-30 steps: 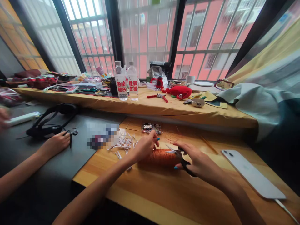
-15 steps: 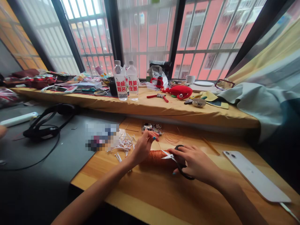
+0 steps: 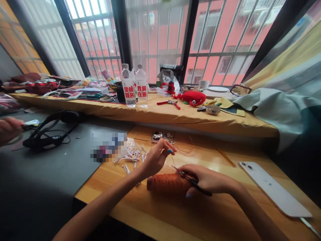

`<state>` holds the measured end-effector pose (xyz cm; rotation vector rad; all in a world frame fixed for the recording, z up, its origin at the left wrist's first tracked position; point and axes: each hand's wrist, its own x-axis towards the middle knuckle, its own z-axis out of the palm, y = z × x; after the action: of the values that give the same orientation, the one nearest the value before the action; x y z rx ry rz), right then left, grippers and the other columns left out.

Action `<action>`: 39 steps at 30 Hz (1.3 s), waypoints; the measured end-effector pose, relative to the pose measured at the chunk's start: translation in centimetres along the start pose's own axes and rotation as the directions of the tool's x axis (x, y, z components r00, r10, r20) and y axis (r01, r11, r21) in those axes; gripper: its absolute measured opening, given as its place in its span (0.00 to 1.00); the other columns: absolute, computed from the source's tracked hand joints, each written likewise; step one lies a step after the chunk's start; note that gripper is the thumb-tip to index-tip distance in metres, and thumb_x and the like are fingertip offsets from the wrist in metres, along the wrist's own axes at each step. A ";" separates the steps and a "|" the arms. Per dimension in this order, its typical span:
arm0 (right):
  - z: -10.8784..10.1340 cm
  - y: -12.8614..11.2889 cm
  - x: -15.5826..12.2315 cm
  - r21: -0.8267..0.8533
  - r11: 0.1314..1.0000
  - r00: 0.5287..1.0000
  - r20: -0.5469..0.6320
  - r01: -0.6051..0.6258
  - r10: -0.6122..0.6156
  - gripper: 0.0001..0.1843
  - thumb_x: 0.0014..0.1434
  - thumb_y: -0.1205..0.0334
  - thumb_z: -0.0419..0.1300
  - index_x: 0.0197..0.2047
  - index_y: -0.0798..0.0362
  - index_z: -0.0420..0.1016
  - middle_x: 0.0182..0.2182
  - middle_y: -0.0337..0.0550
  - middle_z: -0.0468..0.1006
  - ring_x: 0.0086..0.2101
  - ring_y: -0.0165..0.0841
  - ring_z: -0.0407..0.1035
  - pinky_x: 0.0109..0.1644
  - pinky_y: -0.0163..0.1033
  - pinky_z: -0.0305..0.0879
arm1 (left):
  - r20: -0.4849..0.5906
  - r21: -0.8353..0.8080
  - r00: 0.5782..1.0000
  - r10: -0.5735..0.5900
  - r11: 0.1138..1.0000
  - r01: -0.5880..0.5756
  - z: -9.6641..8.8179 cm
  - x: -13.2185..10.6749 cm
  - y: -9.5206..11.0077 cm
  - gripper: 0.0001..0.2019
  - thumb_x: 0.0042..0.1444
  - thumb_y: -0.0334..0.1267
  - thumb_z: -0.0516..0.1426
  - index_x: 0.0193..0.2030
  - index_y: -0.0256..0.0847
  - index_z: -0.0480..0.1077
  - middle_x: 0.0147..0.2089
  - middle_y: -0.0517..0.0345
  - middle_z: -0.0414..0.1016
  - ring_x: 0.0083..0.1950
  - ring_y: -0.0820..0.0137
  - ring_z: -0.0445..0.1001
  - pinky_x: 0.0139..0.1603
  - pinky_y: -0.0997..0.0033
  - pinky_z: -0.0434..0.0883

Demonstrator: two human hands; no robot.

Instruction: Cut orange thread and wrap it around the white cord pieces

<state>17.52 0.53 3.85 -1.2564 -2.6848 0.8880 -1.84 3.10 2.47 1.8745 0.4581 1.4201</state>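
Note:
An orange-brown spool of thread [image 3: 164, 182] lies on its side on the wooden table [image 3: 225, 214]. Above it, my left hand [image 3: 160, 155] pinches a thin strand of thread [image 3: 173, 160] that runs down toward the scissors. My right hand [image 3: 204, 179] grips the black-handled scissors [image 3: 187, 175], whose blades point left just above the spool and look nearly closed. My right fingers and thumb partly cover the spool's right end. Whether the blades touch the strand I cannot tell.
White cord pieces [image 3: 134, 152] lie left of my left hand, a tray of small beads [image 3: 163, 137] behind it. A white phone [image 3: 273, 189] is on the right, a thin stick [image 3: 225, 156] behind. Another person's hand [image 3: 11, 130] is at far left, near black headphones [image 3: 47, 139].
My left hand has moved slightly right, keeping the strand. The scissors have turned edge-on, their blades closer together. More of the spool shows, and another person's hand has come further in at left.

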 end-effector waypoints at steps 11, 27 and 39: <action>-1.0 -0.2 -1.3 -0.088 0.996 1.000 -0.028 0.001 -0.003 0.35 0.40 0.49 0.64 0.54 0.40 0.62 0.36 0.41 0.70 0.38 0.37 0.62 0.42 0.40 0.57 | -0.058 -0.208 0.997 -0.053 0.977 0.040 0.9 0.9 1.2 0.08 0.58 0.37 0.47 0.29 0.39 0.51 0.21 0.68 0.61 0.19 0.79 0.66 0.21 0.78 0.65; -0.1 -1.7 -2.1 -0.462 0.886 0.977 -0.199 -0.026 -0.075 0.31 0.42 0.52 0.62 0.52 0.40 0.63 0.32 0.43 0.70 0.32 0.36 0.63 0.34 0.39 0.53 | 0.002 -0.135 0.997 -0.073 0.988 0.073 0.7 3.7 2.7 0.09 0.56 0.40 0.50 0.29 0.39 0.54 0.20 0.66 0.63 0.19 0.80 0.66 0.19 0.79 0.66; 0.0 -1.0 -3.1 -0.555 0.829 0.966 -0.246 -0.071 -0.081 0.31 0.43 0.50 0.61 0.52 0.40 0.63 0.29 0.41 0.71 0.26 0.33 0.63 0.30 0.37 0.49 | -0.013 -0.151 0.999 -0.031 0.988 0.028 0.4 4.2 3.8 0.10 0.55 0.40 0.51 0.28 0.40 0.53 0.20 0.67 0.63 0.19 0.80 0.67 0.17 0.80 0.66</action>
<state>18.86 -2.20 4.92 -1.3253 -2.8078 -0.1093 -0.61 3.17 8.00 1.7307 0.3740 1.4106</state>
